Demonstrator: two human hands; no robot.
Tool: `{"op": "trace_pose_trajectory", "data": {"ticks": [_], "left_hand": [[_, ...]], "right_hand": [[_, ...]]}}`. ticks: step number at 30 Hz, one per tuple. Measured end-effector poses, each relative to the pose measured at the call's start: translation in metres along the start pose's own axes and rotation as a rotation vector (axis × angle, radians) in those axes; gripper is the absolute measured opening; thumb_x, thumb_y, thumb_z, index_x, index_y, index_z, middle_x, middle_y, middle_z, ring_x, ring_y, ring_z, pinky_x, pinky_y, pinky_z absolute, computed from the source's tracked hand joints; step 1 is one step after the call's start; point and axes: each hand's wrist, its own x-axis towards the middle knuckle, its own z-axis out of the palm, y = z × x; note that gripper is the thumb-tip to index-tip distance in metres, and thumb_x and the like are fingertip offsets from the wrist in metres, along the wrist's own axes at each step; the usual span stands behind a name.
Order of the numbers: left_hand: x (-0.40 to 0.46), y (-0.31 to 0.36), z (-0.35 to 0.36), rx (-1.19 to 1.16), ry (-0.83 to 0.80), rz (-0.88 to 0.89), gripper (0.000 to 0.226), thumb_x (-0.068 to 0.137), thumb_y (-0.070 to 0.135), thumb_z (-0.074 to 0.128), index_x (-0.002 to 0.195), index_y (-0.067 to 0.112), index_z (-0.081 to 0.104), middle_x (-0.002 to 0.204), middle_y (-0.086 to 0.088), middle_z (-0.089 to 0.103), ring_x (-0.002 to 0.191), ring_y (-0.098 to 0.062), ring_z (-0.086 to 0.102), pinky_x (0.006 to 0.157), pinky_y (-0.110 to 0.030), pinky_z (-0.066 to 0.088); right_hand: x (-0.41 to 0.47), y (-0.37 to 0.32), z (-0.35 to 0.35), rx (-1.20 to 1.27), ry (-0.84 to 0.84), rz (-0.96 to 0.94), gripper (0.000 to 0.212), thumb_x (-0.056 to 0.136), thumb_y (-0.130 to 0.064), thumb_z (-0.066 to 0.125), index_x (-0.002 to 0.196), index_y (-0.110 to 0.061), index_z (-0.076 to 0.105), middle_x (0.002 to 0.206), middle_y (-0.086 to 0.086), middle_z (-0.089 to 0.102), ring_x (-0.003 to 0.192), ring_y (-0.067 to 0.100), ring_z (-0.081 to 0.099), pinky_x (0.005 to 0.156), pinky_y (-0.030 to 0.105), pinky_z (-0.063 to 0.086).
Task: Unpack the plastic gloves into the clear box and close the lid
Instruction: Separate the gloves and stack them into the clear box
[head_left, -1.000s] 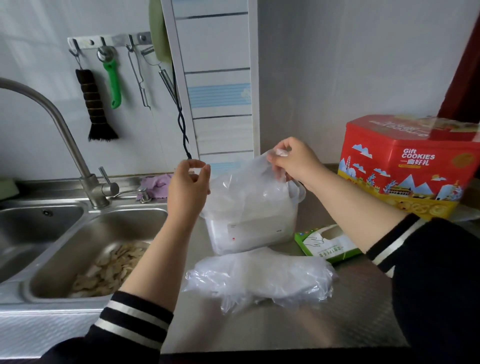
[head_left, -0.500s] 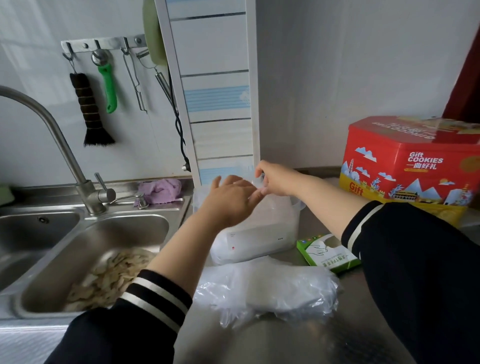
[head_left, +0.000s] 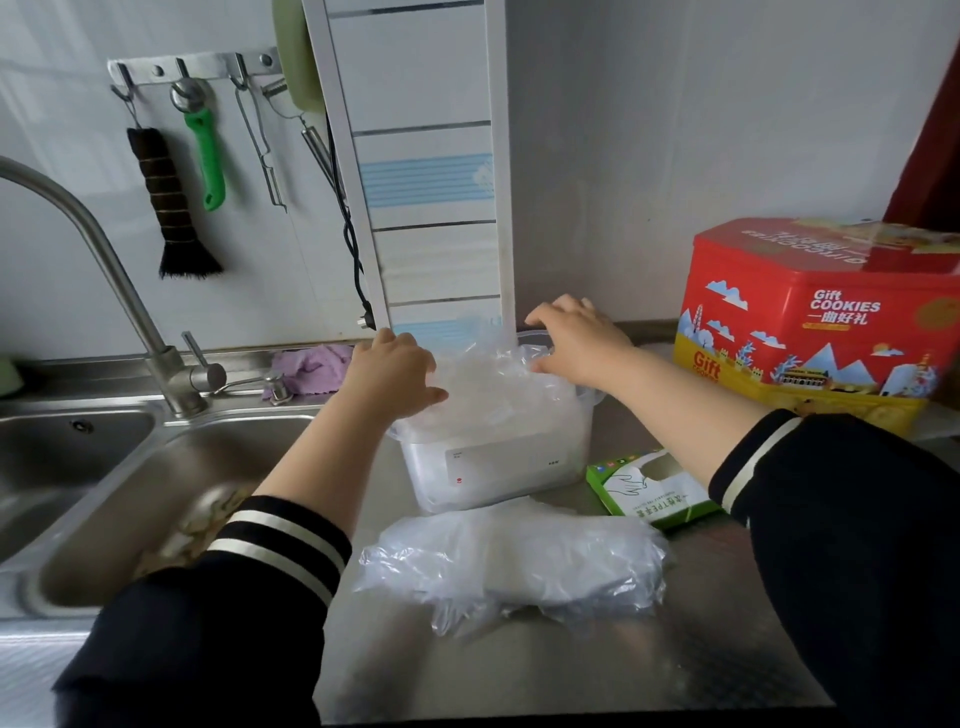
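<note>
change since a second ago: both hands, then raised and pinching a sheet of film above the clear box (head_left: 493, 457), have dropped onto its mouth; the film now lies bunched inside it.

entries, largest first, all placed from the clear box:

- steel counter (head_left: 571, 665): carries the box; the sink (head_left: 171, 493) is to its left.
- red cookie tin (head_left: 815, 322): right of the box and behind it, well apart.
- loose heap of plastic gloves (head_left: 514, 561): on the counter just in front of the box, not yet packed.
- plastic gloves already in the box (head_left: 493, 379): crumpled, riding above the rim.
- green glove carton (head_left: 649, 488): at the box's front right corner, close beside it.
- left hand (head_left: 395, 379): at the box's left rim, palm down on the film; fingers loosely spread, gripping nothing as far as can be seen.
- right hand (head_left: 576, 338): at the far right rim, fingers curled downward on the film (whether they pinch it cannot be told).
- lid: not identifiable.

step in hand, as a judgement: tamping. press flat and evenly, work the air out toward the edges, tuck stray film below the rim so the lid can seat, then add the front heap.
</note>
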Motion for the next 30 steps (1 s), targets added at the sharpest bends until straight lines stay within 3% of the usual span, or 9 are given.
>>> {"op": "trace_pose_trajectory", "data": {"ticks": [4,9,12,14,16,18,23,26,30], "left_hand": [[-0.002,0.001,-0.003,-0.239,0.196,-0.066,0.036,0.086,0.048,0.065,0.117,0.031,0.066,0.13,0.001,0.049,0.123,-0.026,0.035,0.099,-0.041,0.032],[-0.014,-0.002,-0.004,-0.56,0.348,-0.21,0.022,0.091,0.041,0.06,0.099,0.028,0.076,0.133,0.006,0.056,0.122,-0.028,0.039,0.093,-0.034,0.034],[-0.023,0.001,-0.009,-0.658,0.495,-0.243,0.03,0.093,0.046,0.054,0.083,0.028,0.077,0.128,0.009,0.061,0.123,-0.024,0.043,0.095,-0.031,0.032],[-0.038,0.013,-0.015,-0.784,0.674,-0.235,0.039,0.096,0.042,0.051,0.069,0.024,0.073,0.112,0.014,0.065,0.114,-0.02,0.048,0.087,-0.025,0.031],[-0.055,0.027,-0.019,-0.848,0.848,-0.14,0.043,0.098,0.036,0.051,0.062,0.019,0.067,0.095,0.015,0.062,0.099,-0.015,0.053,0.079,-0.019,0.033],[-0.071,0.039,-0.015,-0.833,0.92,0.008,0.043,0.098,0.034,0.051,0.062,0.013,0.065,0.083,0.009,0.063,0.081,-0.013,0.057,0.069,-0.024,0.04],[-0.103,0.062,-0.001,-0.724,0.603,0.212,0.053,0.091,0.055,0.044,0.067,0.015,0.069,0.064,0.003,0.065,0.058,-0.014,0.06,0.054,-0.037,0.049],[-0.113,0.064,0.004,-0.727,0.178,0.202,0.063,0.072,0.08,0.051,0.096,0.025,0.069,0.092,0.013,0.069,0.086,-0.006,0.064,0.076,-0.035,0.054],[-0.119,0.067,0.003,-0.791,-0.065,0.27,0.085,0.068,0.05,0.079,0.139,0.031,0.036,0.122,0.015,0.05,0.112,-0.006,0.05,0.096,-0.026,0.042]], "right_hand": [[-0.013,0.006,-0.012,0.186,0.166,0.018,0.038,0.091,-0.03,0.062,0.127,-0.021,0.053,0.132,0.002,0.046,0.119,0.022,0.046,0.095,0.034,0.041],[-0.073,-0.012,-0.016,0.504,0.404,-0.375,0.016,0.091,-0.027,0.06,0.093,-0.012,0.066,0.088,-0.004,0.063,0.075,0.011,0.056,0.067,0.028,0.046],[-0.109,-0.021,-0.005,0.35,0.189,-0.477,0.03,0.089,-0.047,0.06,0.089,-0.018,0.069,0.083,-0.008,0.065,0.074,0.008,0.056,0.067,0.027,0.046],[-0.124,-0.023,0.009,0.22,-0.146,-0.404,0.045,0.081,-0.058,0.065,0.114,-0.028,0.063,0.107,-0.015,0.059,0.093,0.0,0.05,0.082,0.025,0.045],[-0.132,-0.022,0.028,0.206,-0.362,-0.334,0.064,0.075,-0.058,0.071,0.131,-0.033,0.05,0.124,-0.017,0.049,0.109,-0.001,0.044,0.094,0.022,0.041],[-0.137,-0.021,0.041,0.303,-0.417,-0.274,0.05,0.077,-0.046,0.074,0.122,-0.03,0.058,0.122,-0.012,0.052,0.108,0.004,0.049,0.094,0.022,0.041],[-0.136,-0.022,0.045,0.426,-0.271,-0.199,0.018,0.088,-0.038,0.065,0.091,-0.021,0.07,0.096,-0.004,0.062,0.087,0.013,0.059,0.085,0.039,0.048],[-0.133,-0.026,0.033,0.479,-0.201,-0.177,0.02,0.09,-0.035,0.062,0.095,-0.018,0.069,0.096,-0.002,0.066,0.089,0.017,0.062,0.084,0.041,0.051],[-0.129,-0.032,0.006,0.725,-0.162,-0.081,0.024,0.088,-0.037,0.066,0.083,-0.014,0.071,0.081,0.005,0.069,0.079,0.022,0.065,0.079,0.043,0.053]]}}
